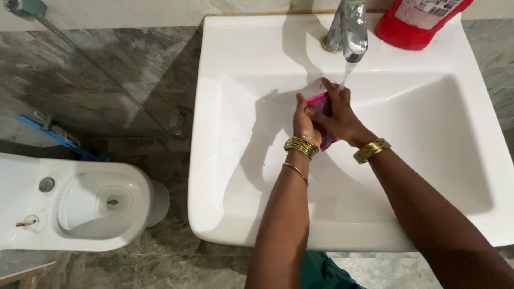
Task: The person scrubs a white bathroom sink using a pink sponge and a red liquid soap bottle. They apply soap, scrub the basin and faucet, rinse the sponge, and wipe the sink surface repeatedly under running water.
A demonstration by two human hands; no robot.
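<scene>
Both my hands are over the white sink (225,176), under the running chrome tap (350,27). My left hand (304,122) and my right hand (340,119) are pressed together around a small pink cloth (321,104), which is mostly hidden between the palms. A thin stream of water falls from the spout onto my right fingers. Gold bangles sit on both wrists.
A red plastic bottle (412,21) stands on the sink's back ledge to the right of the tap. A white toilet (80,206) is at the lower left on the grey stone floor. A hose sprayer (27,8) hangs at top left. A blue-handled brush (56,136) lies by the toilet.
</scene>
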